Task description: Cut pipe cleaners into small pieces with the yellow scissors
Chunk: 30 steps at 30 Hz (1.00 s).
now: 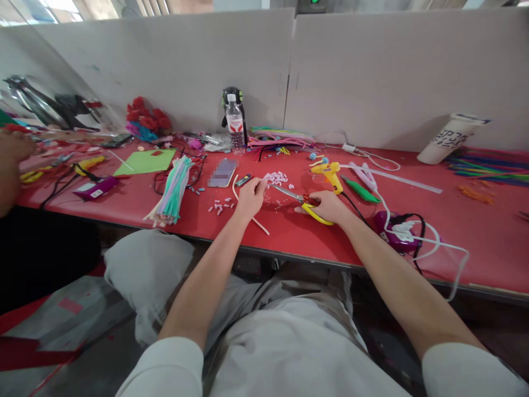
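Note:
My right hand (328, 205) is closed around the yellow and red handles of a pair of scissors (287, 193). The blades point left, their tips close to the fingertips of my left hand (251, 197). Thumb and fingers of that left hand are pinched together; what sits between them is too small to make out. A cream pipe cleaner (260, 225) runs beneath my left wrist. Beyond the blades lies a heap of short pale-pink cut pieces (278, 177), and more cut pieces (221, 206) are scattered left of my left hand.
Left stand a pastel pipe-cleaner bundle (176, 190), a phone (223, 172) and a green sheet (146, 161). A yellow glue gun (330, 172), green cutter (361, 190) and corded purple box (397, 234) lie right. A bottle (235, 127) stands behind. Another person's arm (12, 165) shows far left.

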Available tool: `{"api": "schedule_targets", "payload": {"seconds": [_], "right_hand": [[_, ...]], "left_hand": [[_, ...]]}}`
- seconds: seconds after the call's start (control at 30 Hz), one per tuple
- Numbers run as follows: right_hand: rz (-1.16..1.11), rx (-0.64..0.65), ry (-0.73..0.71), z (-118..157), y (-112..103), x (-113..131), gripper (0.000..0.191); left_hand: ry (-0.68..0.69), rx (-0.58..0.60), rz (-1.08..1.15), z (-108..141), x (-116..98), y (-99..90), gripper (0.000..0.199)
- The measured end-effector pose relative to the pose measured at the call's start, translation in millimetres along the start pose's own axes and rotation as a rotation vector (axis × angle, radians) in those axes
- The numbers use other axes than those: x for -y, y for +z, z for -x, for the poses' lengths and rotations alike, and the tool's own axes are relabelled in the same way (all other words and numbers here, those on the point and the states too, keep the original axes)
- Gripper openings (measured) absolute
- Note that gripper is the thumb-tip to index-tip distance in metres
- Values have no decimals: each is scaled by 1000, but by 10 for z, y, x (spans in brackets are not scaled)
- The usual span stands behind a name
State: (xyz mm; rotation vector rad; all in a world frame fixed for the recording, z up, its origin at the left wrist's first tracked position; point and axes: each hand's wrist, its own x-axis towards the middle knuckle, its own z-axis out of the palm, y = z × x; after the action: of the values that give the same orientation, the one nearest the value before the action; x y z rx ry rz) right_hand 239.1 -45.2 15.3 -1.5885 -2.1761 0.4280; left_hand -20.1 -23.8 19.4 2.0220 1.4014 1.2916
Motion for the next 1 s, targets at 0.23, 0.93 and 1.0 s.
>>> {"api": "schedule_targets", "payload": {"seconds": [0.23,0.93,1.0], "right_hand": [[33,3,36,-3,-9,28,61],[26,-20,36,-15,10,-20,63],[23,-50,56,-11,-2,-19,63]], "left_hand": [[5,3,-1,5,-6,-4,35],[5,12,-22,4,2,16,34],[23,8,-48,-12,9,-32,35]]}}
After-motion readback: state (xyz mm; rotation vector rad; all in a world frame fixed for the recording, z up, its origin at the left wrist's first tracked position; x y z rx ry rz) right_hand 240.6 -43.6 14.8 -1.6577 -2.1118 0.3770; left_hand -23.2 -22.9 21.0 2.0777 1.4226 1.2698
